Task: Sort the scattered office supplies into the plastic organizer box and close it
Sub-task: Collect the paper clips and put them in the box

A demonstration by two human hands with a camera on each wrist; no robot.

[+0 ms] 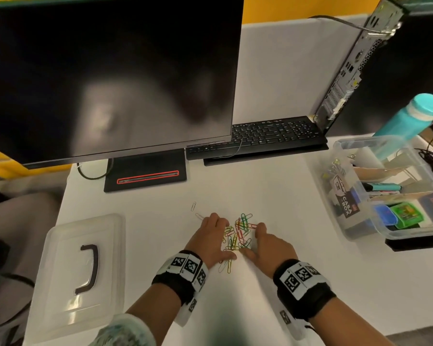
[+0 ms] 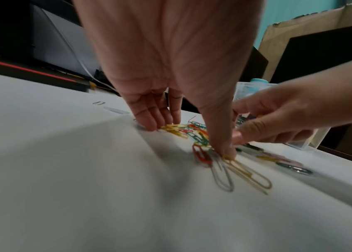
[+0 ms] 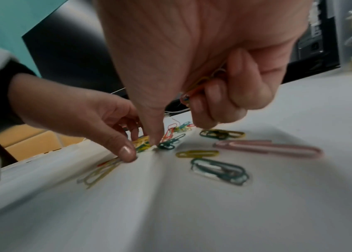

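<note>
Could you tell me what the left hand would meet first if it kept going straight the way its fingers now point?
The left hand points away from the person; just past its fingertips lie two pale paper clips on the table. Beyond them, probably the monitor base.

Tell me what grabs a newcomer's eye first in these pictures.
The heap of coloured paper clips in the middle of the white desk, with the left hand and right hand closing in from either side. The right hand already holds a few clips in its curled fingers. At the right edge stands the open organizer box; its clear lid lies far left.
</note>
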